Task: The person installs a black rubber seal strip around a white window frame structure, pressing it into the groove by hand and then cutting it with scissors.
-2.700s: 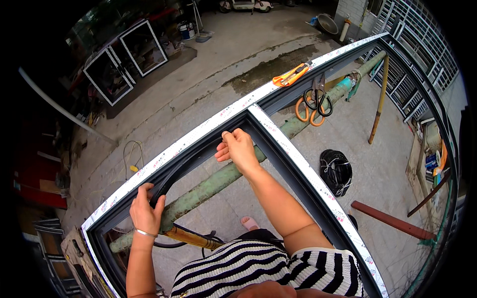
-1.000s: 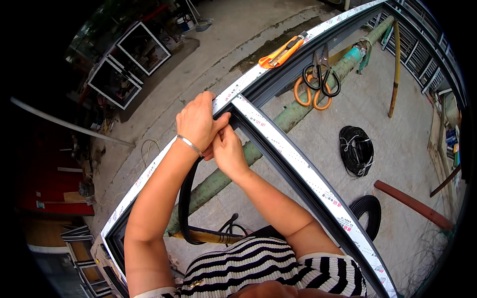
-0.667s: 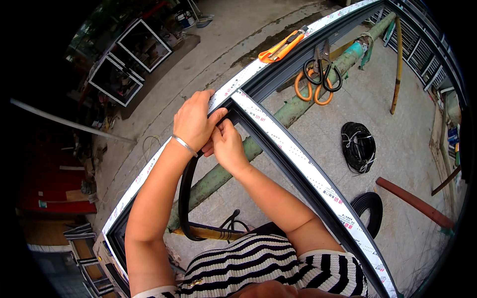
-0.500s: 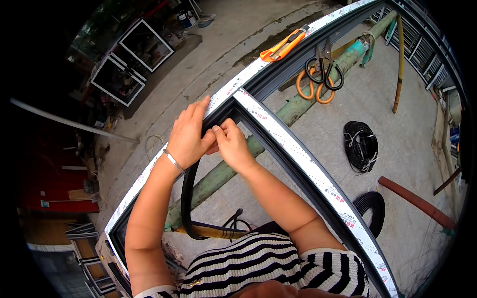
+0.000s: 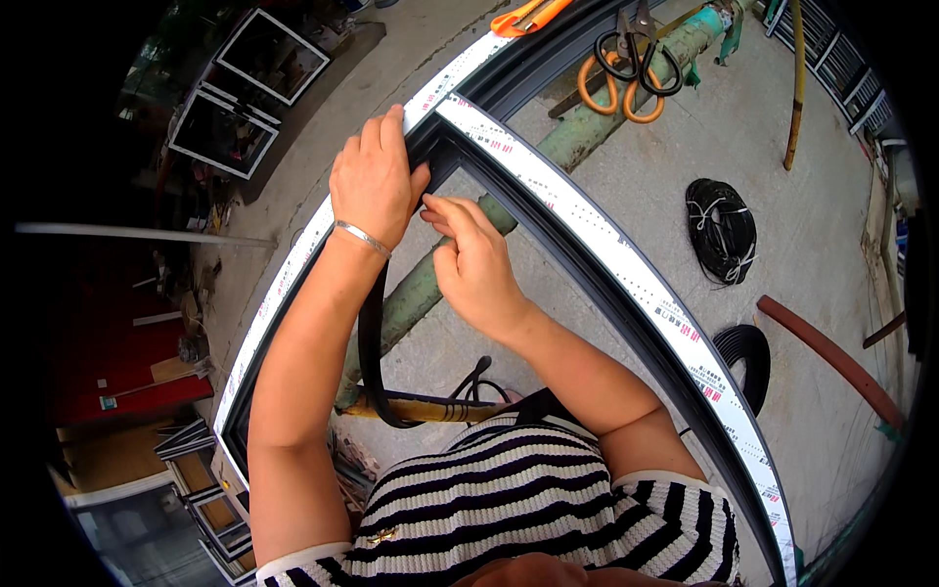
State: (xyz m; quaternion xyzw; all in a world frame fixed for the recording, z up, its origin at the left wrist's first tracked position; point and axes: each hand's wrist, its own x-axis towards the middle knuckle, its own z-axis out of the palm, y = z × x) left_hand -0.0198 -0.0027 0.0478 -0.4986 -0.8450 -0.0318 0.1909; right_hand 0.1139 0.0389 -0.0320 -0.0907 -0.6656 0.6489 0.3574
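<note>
A large dark window frame (image 5: 626, 254), its outer faces covered in white printed film, lies before me with a crossbar meeting its left rail. My left hand (image 5: 374, 186) grips that left rail near the corner, fingers laid over the white face and thumb on the inner side. From beneath this hand a black rubber strip (image 5: 371, 333) hangs in a loop toward my body. Just right of the left thumb, my right hand (image 5: 474, 259) hovers inside the opening, index finger pointing at the corner and thumb apart. Nothing shows in the right hand's fingers.
An orange utility knife (image 5: 533, 17) rests on the far rail. Orange-handled scissors (image 5: 641, 116) and black-handled scissors (image 5: 673, 86) lie nearby. A green pole (image 5: 416, 293) runs beneath the frame. Black coils (image 5: 722, 233) and a reddish bar (image 5: 827, 362) are on the floor at right.
My right hand has drawn back from the left thumb toward me, its fingers loosening. The view has shifted, so the knife and scissors now appear higher.
</note>
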